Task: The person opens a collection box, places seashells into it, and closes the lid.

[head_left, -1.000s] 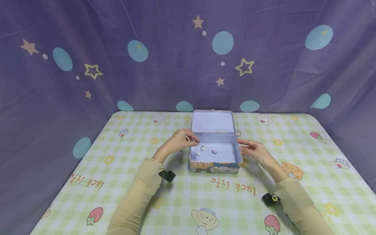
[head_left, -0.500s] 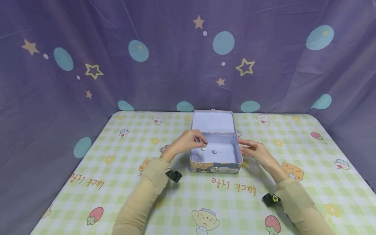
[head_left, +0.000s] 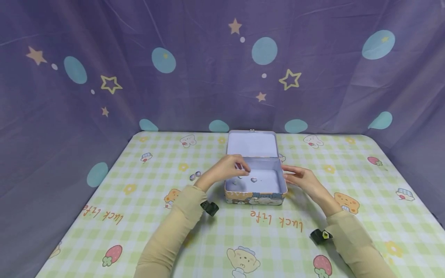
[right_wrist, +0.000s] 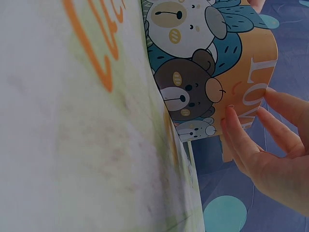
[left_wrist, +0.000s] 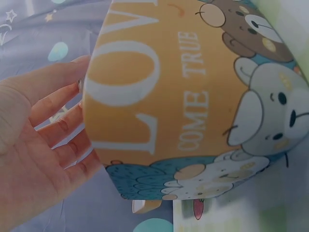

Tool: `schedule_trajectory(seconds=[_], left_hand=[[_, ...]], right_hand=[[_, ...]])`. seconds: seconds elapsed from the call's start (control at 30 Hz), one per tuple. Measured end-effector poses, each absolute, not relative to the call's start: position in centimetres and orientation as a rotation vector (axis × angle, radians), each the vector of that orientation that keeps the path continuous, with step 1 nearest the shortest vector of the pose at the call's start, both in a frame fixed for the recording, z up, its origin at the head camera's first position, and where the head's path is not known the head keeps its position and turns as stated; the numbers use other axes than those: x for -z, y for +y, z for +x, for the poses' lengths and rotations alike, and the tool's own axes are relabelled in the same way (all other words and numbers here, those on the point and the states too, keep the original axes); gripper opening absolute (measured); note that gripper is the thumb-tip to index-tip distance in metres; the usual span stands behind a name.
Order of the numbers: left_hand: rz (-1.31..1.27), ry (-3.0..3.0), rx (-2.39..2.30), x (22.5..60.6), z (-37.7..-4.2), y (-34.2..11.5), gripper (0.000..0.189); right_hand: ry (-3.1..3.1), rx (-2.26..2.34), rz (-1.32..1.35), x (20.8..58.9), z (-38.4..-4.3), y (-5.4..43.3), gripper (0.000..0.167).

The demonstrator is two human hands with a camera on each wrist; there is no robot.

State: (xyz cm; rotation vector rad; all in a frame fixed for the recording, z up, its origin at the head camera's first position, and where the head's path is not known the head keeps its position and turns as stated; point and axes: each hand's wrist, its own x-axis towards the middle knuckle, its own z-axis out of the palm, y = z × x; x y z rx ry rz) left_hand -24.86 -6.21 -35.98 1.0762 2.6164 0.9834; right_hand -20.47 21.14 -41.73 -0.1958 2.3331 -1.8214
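On the side of the box (head_left: 255, 199) we read large white "LOV" (left_wrist: 149, 72), cut off at the view's edge, and smaller "COME TRUE" (left_wrist: 190, 99) alongside. Upside down on the tablecloth (head_left: 208, 247), we find orange "luck life" (head_left: 281, 221) in front of the box and again well to its left.

One tin box (head_left: 255, 199), two hands (head_left: 225, 168) (head_left: 303, 181), one bench (head_left: 278, 247).
Two small pieces (head_left: 192, 177) (head_left: 198, 174) outside the box, at least three inside, some partly hidden; two dark wrist devices (head_left: 210, 208) (head_left: 320, 236).
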Motion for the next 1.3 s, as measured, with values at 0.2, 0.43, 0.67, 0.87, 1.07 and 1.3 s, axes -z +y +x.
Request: schedule_trajectory(seconds=[0.2,0.43,0.67,0.87,1.07,1.3], left_hand=[[1.109,2.617,-0.963,36.1,-25.0,-5.8,0.009],[1.088,2.62,-0.94,36.6,-25.4,-5.9,0.014],[1.075,2.624,-0.967,36.3,-25.3,-6.7,0.019],[1.092,2.605,-1.0,35.7,-24.9,-7.5,0.022],[1.069,2.63,-0.996,35.4,-24.5,-8.3,0.023],[1.085,2.651,-1.051,35.4,-24.4,-9.8,0.022]], right_hand=[[2.325,1.828,-0.197,41.8,-20.5,21.1,0.054],[2.328,1.835,-0.191,41.7,-20.5,21.1,0.053],[2.333,1.833,-0.198,41.7,-20.5,21.1,0.053],[2.322,1.837,-0.195,41.6,-20.4,21.1,0.055],[2.32,1.831,-0.187,41.6,-20.3,21.1,0.055],[2.327,1.825,-0.198,41.5,-20.3,21.1,0.055]])
